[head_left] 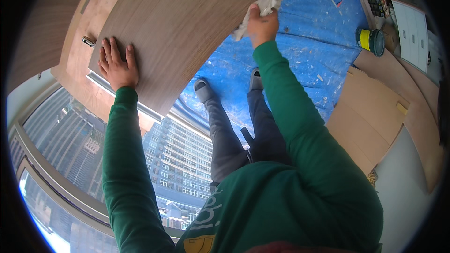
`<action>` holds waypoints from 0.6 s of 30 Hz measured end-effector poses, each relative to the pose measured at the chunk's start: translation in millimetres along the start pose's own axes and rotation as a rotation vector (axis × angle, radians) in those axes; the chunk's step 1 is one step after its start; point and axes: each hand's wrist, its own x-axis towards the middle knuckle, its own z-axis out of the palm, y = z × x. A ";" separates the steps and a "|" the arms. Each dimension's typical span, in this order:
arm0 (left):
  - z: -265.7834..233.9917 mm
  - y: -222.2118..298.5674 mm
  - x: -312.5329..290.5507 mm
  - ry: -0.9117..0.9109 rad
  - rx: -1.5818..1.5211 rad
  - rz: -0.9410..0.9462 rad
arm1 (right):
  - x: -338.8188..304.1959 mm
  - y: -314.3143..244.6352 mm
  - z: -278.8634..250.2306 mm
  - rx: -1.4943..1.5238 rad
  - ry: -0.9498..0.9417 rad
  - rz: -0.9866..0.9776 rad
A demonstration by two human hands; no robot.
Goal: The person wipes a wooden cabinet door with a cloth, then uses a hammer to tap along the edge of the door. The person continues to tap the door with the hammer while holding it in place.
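A large brown wood-grain panel [183,23] spans the upper middle of the head view. My left hand [117,64] lies flat on its left part, fingers spread and holding nothing. At the panel's right edge my right hand [263,26] grips a crumpled whitish cloth [268,3]. The cloth hangs partly over that edge, against the blue sheet behind it. Left of my left hand, a metal hinge [88,41] sits beside the panel's edge on a paler wooden surface [77,58].
A stained blue sheet [309,51] covers the floor under my feet. To the right stand a dark bucket with a yellow label [371,41], flattened cardboard [368,117] and a white drawer unit [410,33]. A window [178,154] with buildings beyond lies at lower left.
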 end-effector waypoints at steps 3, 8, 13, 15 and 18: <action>-1.5 -2.4 -2.5 0.000 0.002 -0.005 | -29.3 0.0 -3.1 0.000 -0.198 0.024; -5.3 1.4 -1.9 -0.020 0.021 -0.004 | 54.6 7.7 -0.2 0.049 -0.017 0.059; -6.0 1.9 -3.5 -0.016 0.021 -0.009 | 64.4 4.5 6.1 0.139 0.046 0.170; -0.3 8.8 0.4 -0.021 0.002 0.006 | 28.3 31.0 13.7 0.117 0.098 0.091; -7.6 -2.0 -3.6 -0.040 0.048 0.013 | 19.1 11.5 18.8 0.124 0.049 0.127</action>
